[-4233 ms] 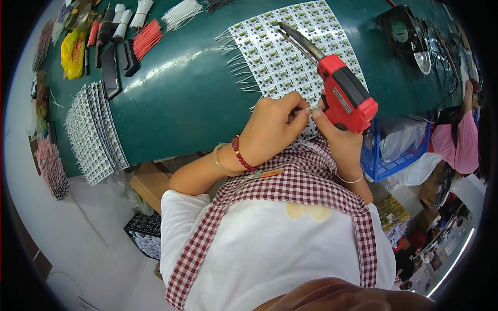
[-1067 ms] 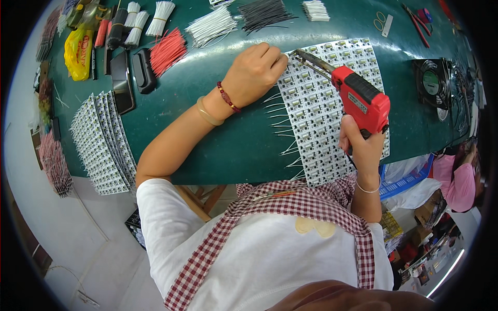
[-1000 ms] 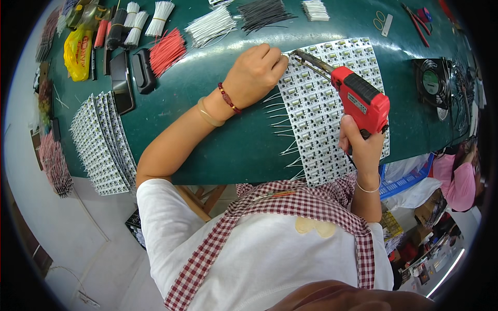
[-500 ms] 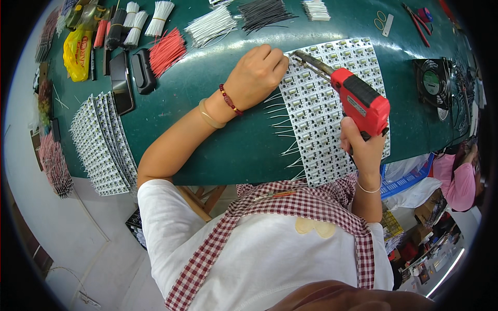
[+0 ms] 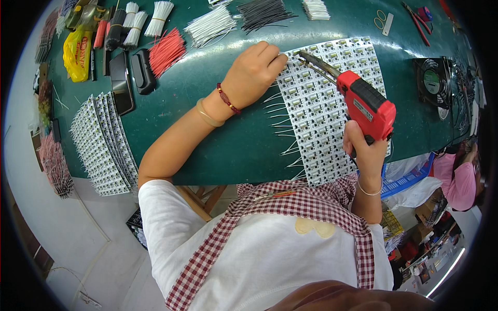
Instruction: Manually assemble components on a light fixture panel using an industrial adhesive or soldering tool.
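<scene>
A: What do you see at the left side of the green tabletop [image 5: 238, 150]?

B: First there is a crumpled yellow plastic bag [image 5: 77, 56]. Nearer to the person lies a fanned stack of white circuit-board sheets [image 5: 101, 147]. Next come a flat black rectangular device [image 5: 122, 85], an oblong black case [image 5: 143, 71], a loose pile of red wires [image 5: 167, 46] and a pile of white wires [image 5: 210, 28].

A: And the hands?

B: The left hand [image 5: 254, 75] is at the far left corner of a large white circuit-board panel [image 5: 320, 119]. Its fingers are bent and close together, but I cannot tell whether they pinch something, because the fingertips are mostly hidden.

A: Where exactly is this panel?

B: It lies flat on the tabletop, in front of the person, with thin white wires sticking out from its left edge.

A: What does the right hand [image 5: 367, 147] do?

B: It is wrapped around the grip of a red-and-black soldering gun [image 5: 367, 103]. The dark metal tip points to the left, over the panel, near the left hand. I cannot tell if it touches.

A: Further right?

B: Red-handled pliers [image 5: 416, 25] lie at the far side, and nearer stands a black square fan [image 5: 431, 80].
</scene>
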Available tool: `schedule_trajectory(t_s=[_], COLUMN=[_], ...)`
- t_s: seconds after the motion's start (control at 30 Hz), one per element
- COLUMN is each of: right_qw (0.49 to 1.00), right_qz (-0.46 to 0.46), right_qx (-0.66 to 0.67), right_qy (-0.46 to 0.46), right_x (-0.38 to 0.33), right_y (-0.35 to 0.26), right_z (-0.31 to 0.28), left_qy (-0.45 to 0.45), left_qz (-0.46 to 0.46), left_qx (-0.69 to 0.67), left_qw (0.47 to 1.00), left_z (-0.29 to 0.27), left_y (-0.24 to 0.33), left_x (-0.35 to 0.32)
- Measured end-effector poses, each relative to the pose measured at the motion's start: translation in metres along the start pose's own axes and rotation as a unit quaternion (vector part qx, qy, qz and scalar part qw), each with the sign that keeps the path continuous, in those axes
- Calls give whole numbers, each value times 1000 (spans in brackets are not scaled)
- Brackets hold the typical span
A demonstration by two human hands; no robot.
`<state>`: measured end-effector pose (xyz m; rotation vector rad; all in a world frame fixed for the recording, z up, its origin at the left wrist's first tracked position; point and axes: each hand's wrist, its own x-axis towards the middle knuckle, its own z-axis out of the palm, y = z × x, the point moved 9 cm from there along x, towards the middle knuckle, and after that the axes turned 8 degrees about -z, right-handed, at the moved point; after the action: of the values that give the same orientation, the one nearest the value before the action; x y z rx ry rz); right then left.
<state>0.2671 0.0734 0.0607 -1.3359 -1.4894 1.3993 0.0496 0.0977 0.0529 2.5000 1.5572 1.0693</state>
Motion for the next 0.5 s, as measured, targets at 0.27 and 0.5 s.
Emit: schedule_trajectory(t_s=[0.27, 0.5], right_qw=[999, 999], right_qz=[6, 20], right_qx=[-33, -7], right_qy=[13, 35], right_x=[-7, -10], right_y=[7, 13], right_z=[-5, -9], left_qy=[-14, -22], left_qz=[22, 16], left_qx=[-6, -18], left_qw=[1000, 999], left_z=[-2, 1], left_y=[7, 4], left_x=[-1, -1])
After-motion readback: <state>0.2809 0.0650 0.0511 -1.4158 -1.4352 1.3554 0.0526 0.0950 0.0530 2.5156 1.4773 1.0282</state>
